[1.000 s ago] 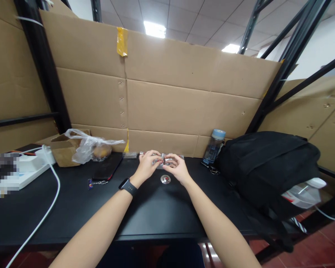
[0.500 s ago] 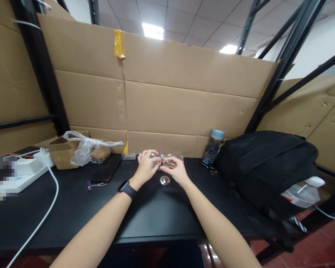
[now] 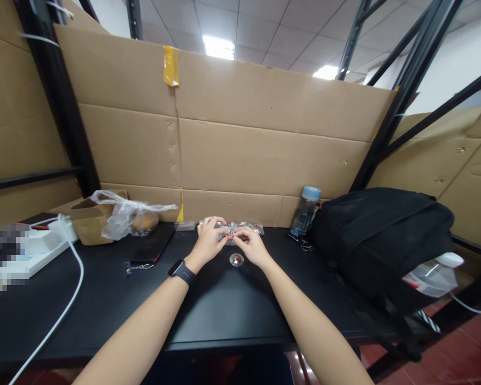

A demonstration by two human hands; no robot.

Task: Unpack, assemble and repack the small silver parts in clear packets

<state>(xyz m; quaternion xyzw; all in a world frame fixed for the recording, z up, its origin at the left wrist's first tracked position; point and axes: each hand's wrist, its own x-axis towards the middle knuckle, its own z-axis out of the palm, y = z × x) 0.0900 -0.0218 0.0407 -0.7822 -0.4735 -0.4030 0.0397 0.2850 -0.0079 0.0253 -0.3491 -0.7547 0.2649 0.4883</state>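
Observation:
My left hand (image 3: 211, 239), with a dark watch on its wrist, and my right hand (image 3: 251, 246) meet fingertip to fingertip above the black table (image 3: 232, 315). Both are pinched around something small and reddish that is too tiny to name. Behind the fingers lie clear plastic packets (image 3: 257, 228) with bits of red in them, partly hidden by the hands. A small round silver disc (image 3: 236, 260) with a red centre rests on the table just in front of the fingertips.
Left are a dark flat case (image 3: 152, 243) with a keychain, a plastic bag (image 3: 122, 216), a cardboard box (image 3: 90, 222) and a white power strip (image 3: 48, 248) with a cable. Right stand a bottle (image 3: 304, 211) and a black backpack (image 3: 385, 240). Cardboard (image 3: 240, 149) walls the back.
My right hand's fingers have drawn closer together and now pinch nearer to my left fingertips. My left hand has barely moved, and the disc stays where it was.

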